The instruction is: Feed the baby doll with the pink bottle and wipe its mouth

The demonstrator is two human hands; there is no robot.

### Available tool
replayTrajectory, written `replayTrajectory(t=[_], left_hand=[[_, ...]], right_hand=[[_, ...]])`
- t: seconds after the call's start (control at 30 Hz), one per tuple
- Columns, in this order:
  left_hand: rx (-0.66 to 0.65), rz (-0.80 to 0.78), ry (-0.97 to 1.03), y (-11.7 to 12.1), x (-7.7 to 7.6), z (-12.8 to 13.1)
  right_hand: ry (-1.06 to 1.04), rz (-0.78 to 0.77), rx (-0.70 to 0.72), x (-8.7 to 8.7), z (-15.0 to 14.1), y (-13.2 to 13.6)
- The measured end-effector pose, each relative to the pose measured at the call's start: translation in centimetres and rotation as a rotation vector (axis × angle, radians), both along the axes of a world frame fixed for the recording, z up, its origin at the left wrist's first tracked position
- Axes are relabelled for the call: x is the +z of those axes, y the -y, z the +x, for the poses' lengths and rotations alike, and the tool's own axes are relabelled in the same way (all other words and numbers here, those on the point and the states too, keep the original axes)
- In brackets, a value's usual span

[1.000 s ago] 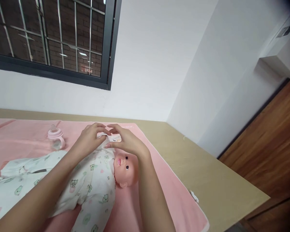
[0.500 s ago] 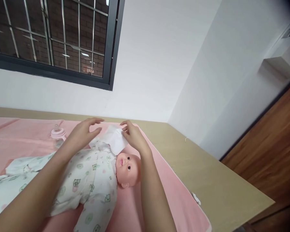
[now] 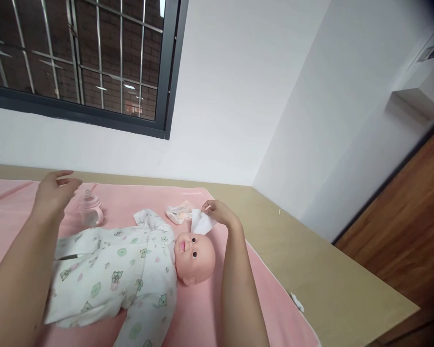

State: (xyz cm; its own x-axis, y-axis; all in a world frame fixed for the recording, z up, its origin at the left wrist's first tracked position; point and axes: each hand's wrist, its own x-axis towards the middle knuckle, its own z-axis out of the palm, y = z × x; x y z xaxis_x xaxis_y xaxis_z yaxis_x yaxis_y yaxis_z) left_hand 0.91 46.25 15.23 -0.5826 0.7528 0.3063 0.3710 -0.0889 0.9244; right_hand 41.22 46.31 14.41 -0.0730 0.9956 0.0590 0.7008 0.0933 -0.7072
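Observation:
A baby doll (image 3: 197, 258) in a white printed outfit lies on its back on a pink mat (image 3: 193, 313), head toward the right. Above its head, my right hand (image 3: 220, 212) pinches the edge of a white tissue (image 3: 201, 222), which hangs down beside the doll's head. My left hand (image 3: 56, 193) is raised at the left with nothing in it, fingers stretched out and apart. Nearest to that hand stands a baby bottle (image 3: 91, 212) with a pink collar and handle. A small clear plastic packet (image 3: 178, 213) lies just left of the tissue.
The mat covers most of a wooden tabletop (image 3: 311, 270), whose bare board shows along the right and back. A crumpled white scrap (image 3: 297, 302) lies at the mat's right edge. Behind are a white wall (image 3: 231, 96) and a barred window (image 3: 94, 62); brown wood panelling (image 3: 401, 231) stands at right.
My left hand has moved away to the left, past the bottle. My right hand has carried the tissue a little right, uncovering the plastic packet.

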Motion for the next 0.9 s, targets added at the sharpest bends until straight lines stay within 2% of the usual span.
replayTrajectory(t=[0.13,0.3,0.43,0.57,0.63,0.9], left_hand=[[0.010,0.016,0.237,-0.1,0.2,0.0],[0.030,0.094,0.335,0.4,1.0,0.7],[0.032,0.094,0.359,0.5,1.1,0.7],[0.031,0.102,0.365,0.2,0.8,0.5],[0.015,0.110,0.358,0.1,0.7,0.4],[-0.055,0.067,0.303,-1.0,-0.4,-0.1]], right_hand=[[-0.194,0.081,0.048,-0.4,0.1,-0.6],[-0.505,0.189,0.068,-0.9,-0.9,-1.5],[-0.709,0.098,0.162,-2.8,-1.3,-2.6],[-0.709,-0.105,0.141,-5.3,-1.3,-3.5],[-0.689,-0.159,0.115,-6.2,-1.4,-3.6],[-0.718,-0.122,0.104,-7.5,-1.0,-4.0]])
